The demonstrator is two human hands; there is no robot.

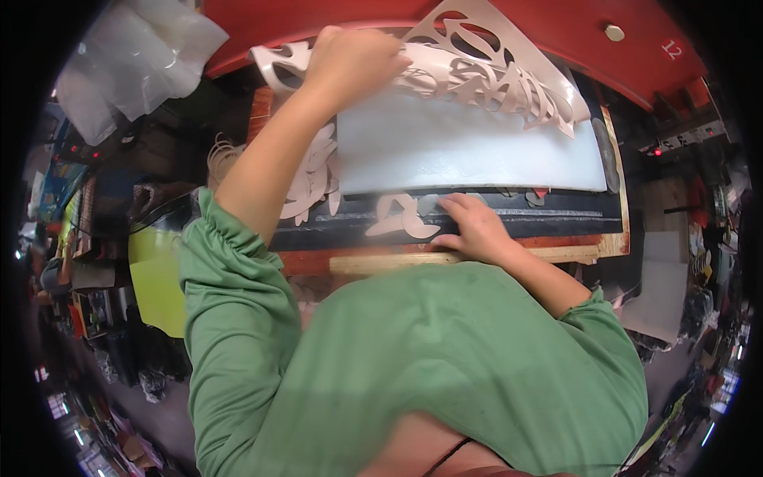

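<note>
My left hand (354,67) reaches to the far side of the work table and is closed on a pale pink sheet riddled with cut-out holes (469,79). That sheet is bunched and curled along the far edge of a white cutting board (469,147). At the table's near edge my right hand (481,228) rests with thumb and fingers apart. Its fingertips are beside a small grey piece (429,204) and pale pink cut pieces (397,219) on the dark strip. More loose cut pieces (314,179) are heaped left of the board, below my left forearm.
A red machine body (556,32) stands across the back. Clear plastic sheeting (135,60) hangs at the far left, with a yellow-green panel (156,274) lower down. A wooden strip (469,258) runs along the near edge, and a dark grey oblong piece (606,155) lies right of the board.
</note>
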